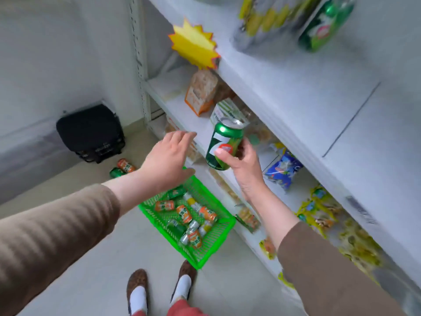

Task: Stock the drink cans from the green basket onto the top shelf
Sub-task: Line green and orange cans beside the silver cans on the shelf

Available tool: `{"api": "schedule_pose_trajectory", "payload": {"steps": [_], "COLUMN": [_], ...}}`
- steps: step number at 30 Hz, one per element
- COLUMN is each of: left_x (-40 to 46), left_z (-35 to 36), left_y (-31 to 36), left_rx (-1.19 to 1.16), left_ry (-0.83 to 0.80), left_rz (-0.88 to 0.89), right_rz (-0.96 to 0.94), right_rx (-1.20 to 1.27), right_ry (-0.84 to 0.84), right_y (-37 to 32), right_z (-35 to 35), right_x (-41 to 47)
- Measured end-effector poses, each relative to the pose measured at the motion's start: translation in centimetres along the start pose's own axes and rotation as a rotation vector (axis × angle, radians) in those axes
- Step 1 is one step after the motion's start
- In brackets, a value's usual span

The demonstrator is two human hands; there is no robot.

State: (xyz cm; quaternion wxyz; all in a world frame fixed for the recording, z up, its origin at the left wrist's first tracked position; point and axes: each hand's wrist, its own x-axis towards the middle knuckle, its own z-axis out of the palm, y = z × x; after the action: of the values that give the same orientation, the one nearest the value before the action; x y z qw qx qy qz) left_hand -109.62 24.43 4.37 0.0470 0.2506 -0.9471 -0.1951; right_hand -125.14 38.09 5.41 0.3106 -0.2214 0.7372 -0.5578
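Observation:
My right hand [243,165] grips a green drink can [224,144], held upright in front of the shelves, above the basket. My left hand [168,156] hovers just left of the can, fingers spread and holding nothing. The green basket [214,247] sits on the floor below my hands with several orange and green cans [184,214] lying in it. The top shelf [296,87] runs along the upper right; blurred yellow cans [257,21] and a green can [323,26] stand on it.
Two loose cans [123,168] lie on the floor by a black bag [91,133]. A yellow starburst tag [193,44] sticks out from the top shelf's edge. Lower shelves hold a snack box [200,94] and snack bags [282,169]. My feet [159,290] stand near the basket.

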Motion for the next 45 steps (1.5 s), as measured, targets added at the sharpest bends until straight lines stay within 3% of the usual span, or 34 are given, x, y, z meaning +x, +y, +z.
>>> {"api": "schedule_pose_trajectory", "payload": {"steps": [5,11,19,27,45], "left_x": [2.6,9.1,19.2,23.5,25.4], "left_z": [-8.4,-11.0,-9.9,-8.7,-8.3], "left_y": [6.3,11.9,15.6,16.4,16.1], "left_rx": [0.088,0.132,0.119,0.093,0.104], "left_ry": [0.127,0.166,0.145,0.184,0.195], "left_rz": [0.152,0.181,0.024,-0.066,-0.067], "right_rz": [-0.127,-0.189,-0.193,-0.231,-0.249], "right_rx": [0.031,0.014,-0.074,-0.082,-0.235], "right_ry": [0.104,0.204,0.181,0.199,0.394], "right_y": [-9.0,-13.3,-12.9,-13.0,-13.6], "right_z": [-4.9,-10.7,-15.5,-16.1,-15.2], "right_x": [-1.7,2.3,14.7,23.8,26.8]}}
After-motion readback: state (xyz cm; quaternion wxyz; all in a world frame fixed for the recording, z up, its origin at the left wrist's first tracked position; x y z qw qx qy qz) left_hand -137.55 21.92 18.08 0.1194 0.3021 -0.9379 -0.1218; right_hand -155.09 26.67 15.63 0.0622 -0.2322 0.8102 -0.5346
